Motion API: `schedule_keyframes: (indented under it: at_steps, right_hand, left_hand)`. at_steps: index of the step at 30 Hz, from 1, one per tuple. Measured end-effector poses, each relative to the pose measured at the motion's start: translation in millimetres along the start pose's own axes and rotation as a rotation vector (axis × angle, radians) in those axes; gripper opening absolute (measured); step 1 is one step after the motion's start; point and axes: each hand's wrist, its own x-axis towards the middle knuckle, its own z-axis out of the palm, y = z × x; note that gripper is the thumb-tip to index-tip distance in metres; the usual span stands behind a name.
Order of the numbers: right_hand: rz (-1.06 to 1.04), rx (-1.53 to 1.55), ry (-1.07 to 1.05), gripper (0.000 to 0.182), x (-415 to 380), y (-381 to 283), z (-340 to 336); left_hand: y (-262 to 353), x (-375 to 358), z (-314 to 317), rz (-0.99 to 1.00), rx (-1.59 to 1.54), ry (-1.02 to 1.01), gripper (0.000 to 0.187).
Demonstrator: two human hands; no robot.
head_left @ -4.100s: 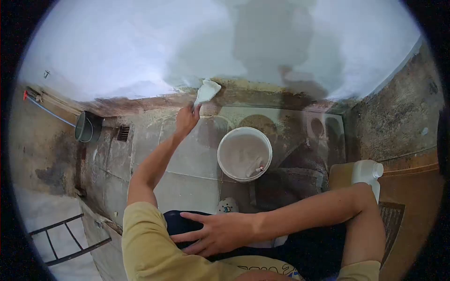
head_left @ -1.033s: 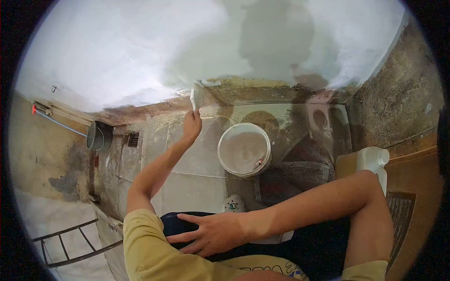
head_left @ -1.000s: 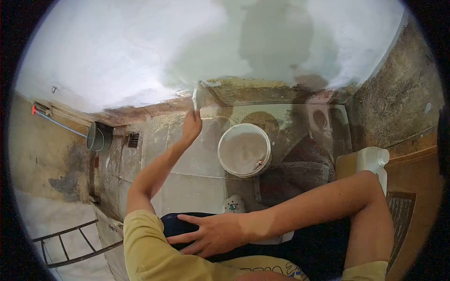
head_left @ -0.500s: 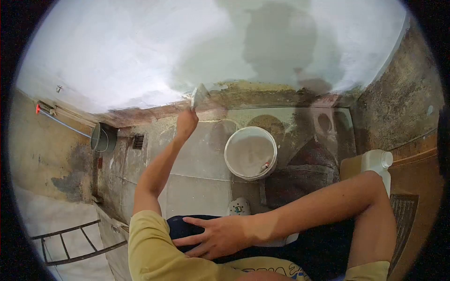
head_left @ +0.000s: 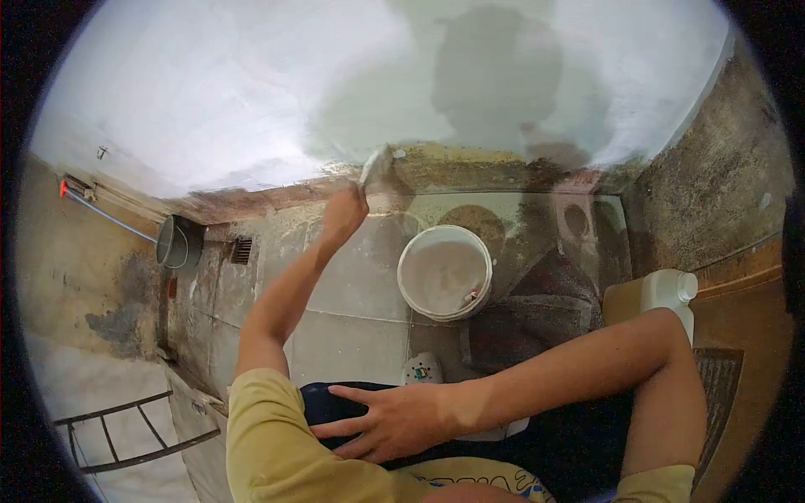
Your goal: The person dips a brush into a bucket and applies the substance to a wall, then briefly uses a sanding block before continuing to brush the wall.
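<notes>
At the base of the wall, my left hand (head_left: 344,216) is closed around the handle of a putty knife (head_left: 376,168). Its pale, broad blade lies at the rough lower border of the white-coated wall (head_left: 243,101). My right hand (head_left: 402,422) rests with spread fingers on my dark-clothed leg, holding nothing. Between my arms and the wall stands a white bucket (head_left: 404,272) with pale, smooth material inside and a small object near its inner right side.
A plastic jug (head_left: 658,292) stands at the right, near my right elbow. A dark bucket (head_left: 179,242) is at the far left, by a floor grate (head_left: 241,251) and a blue-handled tool (head_left: 109,212). A ladder-like metal frame (head_left: 137,406) is lower left.
My left hand and the putty knife have moved right along the wall's lower border. My right hand stays on my leg. The view has shifted slightly.
</notes>
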Motion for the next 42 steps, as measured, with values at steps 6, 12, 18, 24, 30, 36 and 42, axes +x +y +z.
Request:
schedule_keyframes:
  at_steps: [6,12,18,24,30,36,42]
  right_hand:
    - [-0.003,0.063,0.057,0.038,1.1,2.8,-3.6]
    - [0.006,0.032,0.099,0.039,-0.9,5.7,-3.9]
    - [0.014,0.061,0.057,0.037,-1.7,4.4,-0.7]
    - [-0.003,0.027,-0.084,0.045,-2.9,7.1,-4.9]
    - [-0.004,0.065,0.090,0.042,-2.6,7.2,0.6]
    - [-0.013,0.058,0.031,0.040,0.5,6.8,-1.6]
    - [-0.013,0.100,0.062,0.038,-2.9,9.6,-1.8]
  left_hand:
    - [-60.6,-3.7,-6.9,-0.103,0.078,0.114,0.035]
    - [-44.2,-26.2,-1.2,-0.029,0.038,0.041,0.035]
    - [29.0,4.7,2.3,0.151,0.006,-0.050,0.033]
    - [-11.6,2.1,4.5,0.037,-0.072,0.097,0.035]
    - [-17.2,-18.8,-3.8,0.021,-0.015,0.049,0.036]
    - [20.7,-0.8,0.8,0.080,-0.015,0.009,0.033]
    - [-33.9,2.3,6.5,-0.001,0.009,0.057,0.034]
